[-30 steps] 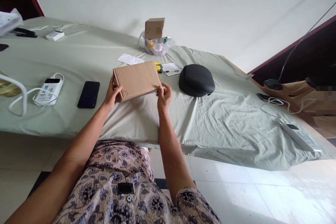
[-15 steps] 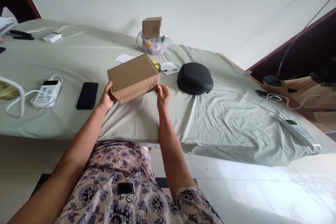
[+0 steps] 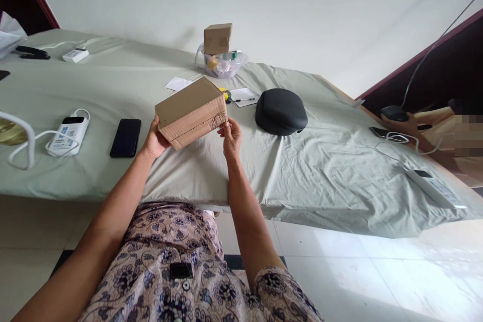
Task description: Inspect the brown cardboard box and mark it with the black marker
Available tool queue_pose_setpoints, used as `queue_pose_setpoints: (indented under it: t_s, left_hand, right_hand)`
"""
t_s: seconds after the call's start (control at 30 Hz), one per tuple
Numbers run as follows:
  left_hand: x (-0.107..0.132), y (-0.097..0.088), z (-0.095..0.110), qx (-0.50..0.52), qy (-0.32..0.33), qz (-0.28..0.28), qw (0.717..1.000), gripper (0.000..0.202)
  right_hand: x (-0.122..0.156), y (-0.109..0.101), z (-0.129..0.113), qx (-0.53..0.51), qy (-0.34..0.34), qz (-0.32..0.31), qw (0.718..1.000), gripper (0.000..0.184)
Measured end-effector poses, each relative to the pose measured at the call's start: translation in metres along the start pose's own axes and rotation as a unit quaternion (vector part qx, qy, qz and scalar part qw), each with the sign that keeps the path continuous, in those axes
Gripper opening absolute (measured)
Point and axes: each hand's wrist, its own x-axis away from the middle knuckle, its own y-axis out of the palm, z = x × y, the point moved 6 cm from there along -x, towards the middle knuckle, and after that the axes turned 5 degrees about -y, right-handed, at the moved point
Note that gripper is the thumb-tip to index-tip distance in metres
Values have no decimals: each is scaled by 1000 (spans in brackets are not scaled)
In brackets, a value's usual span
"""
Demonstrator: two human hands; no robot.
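Head: cardboard box (image 3: 191, 105) between hands (image 3: 155, 142) (image 3: 232, 140)

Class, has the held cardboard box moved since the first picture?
Yes: the held box tipped to show its near side and shifted slightly left, toward the phone.

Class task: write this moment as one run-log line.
Left hand: holding box; right hand: touching box's right end; box: tilted; phone: left of box; case: right of box

Left arm (image 3: 101, 224) and right arm (image 3: 251, 221) are extended forward, forearms angled inward. Left hand (image 3: 155, 142) is turned inward, its fingers partly hidden. Right hand (image 3: 233, 140) is held opposite, fingers bent.
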Motion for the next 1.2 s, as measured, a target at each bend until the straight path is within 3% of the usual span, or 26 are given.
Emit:
queue_pose_setpoints:
  t_s: [0.17,0.27,0.6,0.8,0.9,1.0,1.13,1.2]
  left_hand:
    - [2,14,7,-31,78,-48,995,94]
    - [5,15,15,-37,138,-37,989,98]
    - [9,6,30,-88,244,3,966,100]
    - [5,4,21,-257,246,47,933,118]
    - [7,6,15,-317,252,82,911,117]
    - [12,12,9,-338,260,99,899,122]
    - [17,21,-1,-354,266,119,889,120]
    - [20,23,-4,-371,276,150,874,119]
  right_hand:
    - [1,1,6,25,15,-1,1000,49]
    - [2,4,5,43,11,-14,999,47]
    - [9,11,6,180,10,-116,977,44]
    - [8,6,14,186,39,-73,979,41]
    - [12,7,10,182,39,-35,982,44]
    - [20,15,2,198,24,-12,980,55]
    - [32,29,-4,208,34,3,977,99]
    - [36,35,-5,212,41,0,976,112]
